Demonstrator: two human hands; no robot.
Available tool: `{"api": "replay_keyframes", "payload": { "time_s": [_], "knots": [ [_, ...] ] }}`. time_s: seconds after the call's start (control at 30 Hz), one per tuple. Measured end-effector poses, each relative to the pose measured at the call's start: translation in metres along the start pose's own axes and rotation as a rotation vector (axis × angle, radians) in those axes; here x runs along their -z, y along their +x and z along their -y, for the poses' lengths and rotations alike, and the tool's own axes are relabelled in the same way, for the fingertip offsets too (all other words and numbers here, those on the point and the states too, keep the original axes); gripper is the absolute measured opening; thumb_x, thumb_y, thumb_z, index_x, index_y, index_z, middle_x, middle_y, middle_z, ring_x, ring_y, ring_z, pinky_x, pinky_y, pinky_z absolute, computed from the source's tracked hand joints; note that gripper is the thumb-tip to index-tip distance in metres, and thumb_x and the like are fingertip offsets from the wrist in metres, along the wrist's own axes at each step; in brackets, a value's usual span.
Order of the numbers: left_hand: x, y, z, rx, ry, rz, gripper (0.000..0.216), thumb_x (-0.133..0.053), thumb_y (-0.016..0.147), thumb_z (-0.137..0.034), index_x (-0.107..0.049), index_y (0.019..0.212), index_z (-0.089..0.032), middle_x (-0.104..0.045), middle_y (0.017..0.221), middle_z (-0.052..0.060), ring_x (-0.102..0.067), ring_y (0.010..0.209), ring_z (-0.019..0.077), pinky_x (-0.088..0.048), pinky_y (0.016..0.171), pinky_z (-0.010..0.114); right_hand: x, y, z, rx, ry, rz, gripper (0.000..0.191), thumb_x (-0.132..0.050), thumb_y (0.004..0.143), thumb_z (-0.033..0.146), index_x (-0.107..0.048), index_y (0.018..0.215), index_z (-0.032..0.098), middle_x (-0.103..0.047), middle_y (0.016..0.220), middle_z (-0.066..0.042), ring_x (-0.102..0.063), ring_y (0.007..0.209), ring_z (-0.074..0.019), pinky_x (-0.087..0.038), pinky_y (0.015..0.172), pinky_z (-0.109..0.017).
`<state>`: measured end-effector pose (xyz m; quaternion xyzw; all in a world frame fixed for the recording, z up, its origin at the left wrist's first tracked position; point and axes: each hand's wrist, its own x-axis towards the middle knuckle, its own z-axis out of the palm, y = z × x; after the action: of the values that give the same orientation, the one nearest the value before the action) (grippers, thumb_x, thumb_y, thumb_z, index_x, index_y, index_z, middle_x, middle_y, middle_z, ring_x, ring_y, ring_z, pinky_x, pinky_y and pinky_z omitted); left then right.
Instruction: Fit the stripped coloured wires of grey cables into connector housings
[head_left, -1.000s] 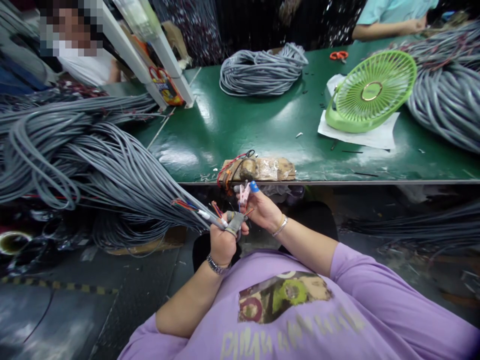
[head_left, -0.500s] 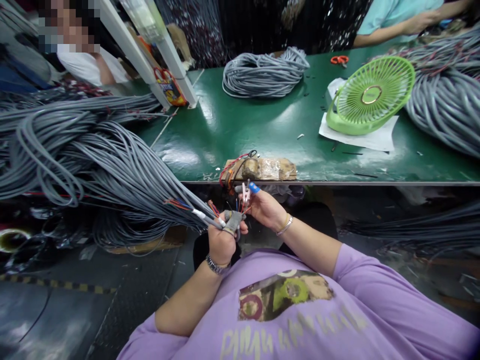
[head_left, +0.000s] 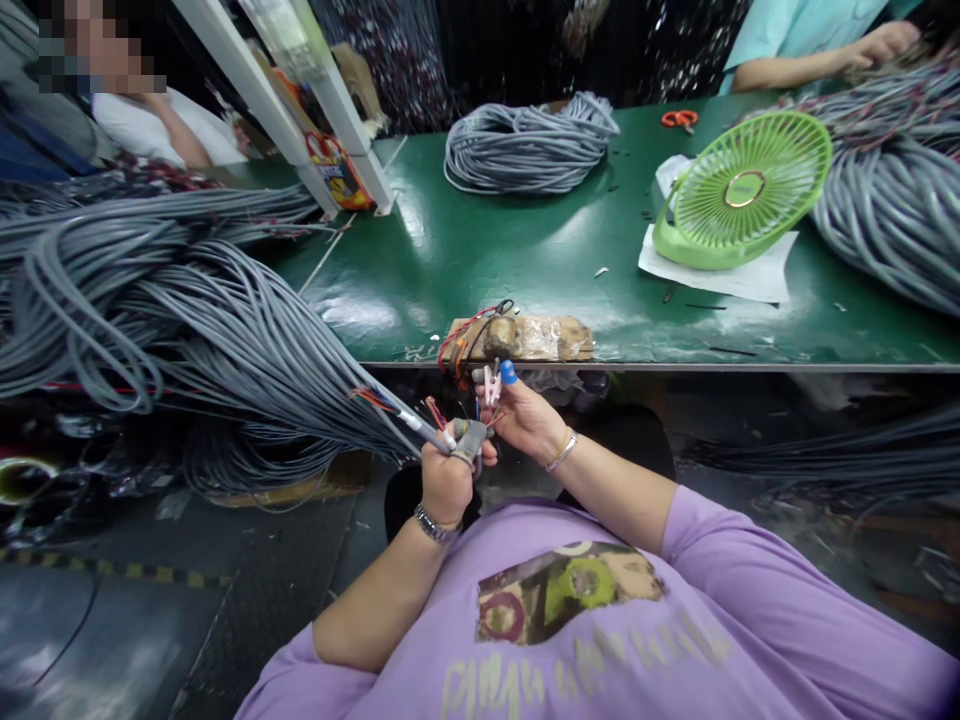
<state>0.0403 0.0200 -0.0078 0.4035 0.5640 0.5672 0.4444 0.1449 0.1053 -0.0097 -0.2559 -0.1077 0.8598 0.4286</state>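
Note:
My left hand (head_left: 448, 487), with grey covers on its fingers, is closed around the end of a grey multicore cable (head_left: 427, 430). Thin coloured wires (head_left: 495, 420) fan out of that end towards my right hand (head_left: 531, 422). The right fingers are pinched together at these wires, and one fingertip wears a blue cover. Right by those fingers is a pale pink clip (head_left: 491, 386), just below the table edge; whether they touch it I cannot tell. Next to the left hand, other stripped cable ends show orange and blue wires (head_left: 373, 399).
A wooden block (head_left: 574, 338) with tape and red and black leads sits at the green table's (head_left: 517, 255) front edge. Heaped grey cables (head_left: 247, 310) lie left. Beyond are a cable coil (head_left: 529, 150), a green fan (head_left: 742, 190) and orange-handled scissors (head_left: 679, 119). Two people sit across.
My left hand and its cable have shifted slightly right, and the stripped ends beside it have swung right. My right hand has drawn slightly left, its blue-covered fingertip more upright.

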Motion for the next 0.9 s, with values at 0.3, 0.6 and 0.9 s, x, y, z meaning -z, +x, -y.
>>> {"api": "replay_keyframes", "payload": {
  "time_s": [0.3, 0.6, 0.9],
  "knots": [
    [0.009, -0.009, 0.004, -0.027, 0.01, 0.014, 0.028, -0.065, 0.082, -0.035, -0.06, 0.064, -0.015, -0.062, 0.054, 0.0, -0.051, 0.042, 0.0064, -0.035, 0.039, 0.017, 0.027, -0.022, 0.003, -0.151, -0.301, 0.289, 0.055, -0.074, 0.065, 0.063, -0.067, 0.088, 0.014, -0.061, 0.074, -0.002, -0.05, 0.06, -0.0098, -0.042, 0.054, -0.022],
    [0.012, -0.005, -0.01, -0.055, 0.24, 0.249, 0.029, -0.063, 0.084, -0.036, -0.065, 0.063, -0.016, -0.064, 0.057, 0.002, -0.053, 0.047, 0.0086, -0.041, 0.046, 0.019, 0.021, -0.039, 0.004, 0.15, -0.595, 0.193, 0.033, -0.082, 0.063, 0.041, -0.064, 0.071, 0.014, -0.058, 0.064, 0.002, -0.044, 0.055, -0.0071, -0.034, 0.053, -0.021],
    [0.014, -0.004, -0.01, 0.037, 0.151, 0.157, 0.031, -0.064, 0.082, -0.04, -0.067, 0.063, -0.016, -0.068, 0.058, 0.004, -0.052, 0.043, 0.0087, -0.037, 0.041, 0.019, 0.017, -0.041, 0.004, 0.213, -0.68, 0.166, 0.038, -0.08, 0.062, 0.048, -0.061, 0.068, 0.015, -0.054, 0.062, 0.003, -0.041, 0.054, -0.0074, -0.032, 0.051, -0.022]
  ]
}}
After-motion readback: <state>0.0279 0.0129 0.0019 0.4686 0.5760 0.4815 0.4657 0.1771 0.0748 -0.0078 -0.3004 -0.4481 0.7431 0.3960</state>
